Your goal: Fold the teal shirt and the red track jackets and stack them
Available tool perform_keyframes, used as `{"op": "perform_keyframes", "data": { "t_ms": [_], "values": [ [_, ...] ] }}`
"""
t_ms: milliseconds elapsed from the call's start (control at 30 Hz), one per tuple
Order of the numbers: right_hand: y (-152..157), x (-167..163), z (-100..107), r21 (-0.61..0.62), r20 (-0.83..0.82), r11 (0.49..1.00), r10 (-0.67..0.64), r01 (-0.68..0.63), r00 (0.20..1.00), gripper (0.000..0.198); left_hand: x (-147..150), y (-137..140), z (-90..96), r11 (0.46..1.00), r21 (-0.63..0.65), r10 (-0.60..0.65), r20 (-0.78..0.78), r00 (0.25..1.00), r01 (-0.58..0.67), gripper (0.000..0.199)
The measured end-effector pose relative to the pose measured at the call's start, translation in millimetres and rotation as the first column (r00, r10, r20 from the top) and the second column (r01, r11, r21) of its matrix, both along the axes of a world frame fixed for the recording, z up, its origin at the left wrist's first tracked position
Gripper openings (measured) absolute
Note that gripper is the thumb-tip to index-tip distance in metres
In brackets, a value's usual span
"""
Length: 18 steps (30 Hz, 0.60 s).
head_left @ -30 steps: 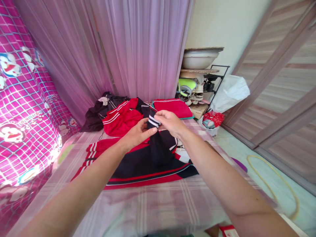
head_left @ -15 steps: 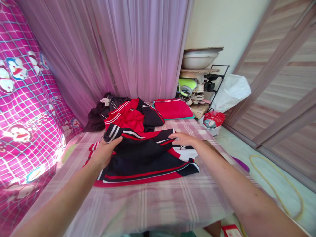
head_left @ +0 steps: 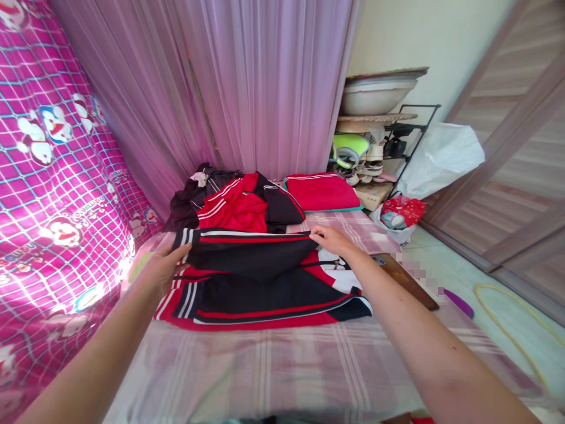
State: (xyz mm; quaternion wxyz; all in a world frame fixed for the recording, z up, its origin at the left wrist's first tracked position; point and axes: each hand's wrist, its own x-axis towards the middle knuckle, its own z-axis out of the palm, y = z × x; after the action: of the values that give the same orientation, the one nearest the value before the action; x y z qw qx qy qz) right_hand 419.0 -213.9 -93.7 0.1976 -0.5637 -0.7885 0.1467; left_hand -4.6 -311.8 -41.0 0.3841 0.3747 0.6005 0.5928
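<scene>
A black and red jacket [head_left: 265, 294] with white stripes lies on the plaid bedsheet [head_left: 291, 365], partly folded. My left hand [head_left: 170, 265] grips the striped cuff end of its far sleeve, thumb on top and the other fingers hidden beneath. Farther right, my right hand [head_left: 329, 238] pinches the same sleeve near the shoulder. Between both hands the sleeve is stretched out straight along the jacket's far side. A white panel and part of a zipper show beside my right wrist.
Behind the jacket lie a crumpled red and black garment [head_left: 241, 209], dark clothes [head_left: 185, 203] and a folded red garment [head_left: 324, 191]. A brown board [head_left: 408, 282] lies right of my forearm. A shoe rack [head_left: 415, 141] and bags stand beyond the bed.
The bunched sleeve has been pulled straight between my hands, uncovering the other striped cuff below. My left hand has moved left. The camera view has shifted slightly.
</scene>
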Motion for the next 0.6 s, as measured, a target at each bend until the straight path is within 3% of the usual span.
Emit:
{"op": "perform_keyframes", "data": {
  "t_ms": [100,200,267,333,433,500,600],
  "values": [
    [1.9,-10.9,-10.8,0.011,0.135,0.994,-0.110,0.110,0.985,0.025,-18.5,22.6,-23.9,0.995,-0.099,-0.017,-0.212,0.977,-0.005,0.037],
    [-0.9,-17.9,-21.9,0.027,0.262,0.990,-0.143,0.141,0.954,0.031,-32.4,36.3,-47.6,0.963,-0.244,-0.028,-0.507,0.862,-0.112,0.047],
    [-4.1,-21.9,-24.1,0.076,0.284,0.987,-0.160,0.145,0.945,0.036,-37.4,38.4,-56.1,0.941,-0.281,-0.072,-0.709,0.701,-0.188,0.053],
    [-7.8,-30.4,-20.2,0.126,0.265,0.981,-0.174,0.145,0.949,0.038,-35.9,37.5,-58.1,0.956,-0.219,-0.104,-0.874,0.474,-0.194,0.053],
    [-14.4,-60.5,-8.9,0.156,0.208,0.987,-0.070,0.037,0.976,0.039,-17.3,39.4,-56.3,0.994,-0.106,-0.102,-0.981,0.167,-0.017,0.046],
    [-18.8,-90.7,-5.0,0.152,0.195,0.984,0.063,-0.093,0.979,0.040,3.3,45.6,-58.1,0.985,-0.129,-0.134,-0.990,0.045,0.113,0.044],
    [-21.7,-132.9,-11.7,0.097,0.214,0.967,0.209,-0.234,0.954,0.046,30.7,58.0,-69.7,0.961,-0.237,-0.231,-0.971,-0.057,0.143,0.050]
  ]
}}
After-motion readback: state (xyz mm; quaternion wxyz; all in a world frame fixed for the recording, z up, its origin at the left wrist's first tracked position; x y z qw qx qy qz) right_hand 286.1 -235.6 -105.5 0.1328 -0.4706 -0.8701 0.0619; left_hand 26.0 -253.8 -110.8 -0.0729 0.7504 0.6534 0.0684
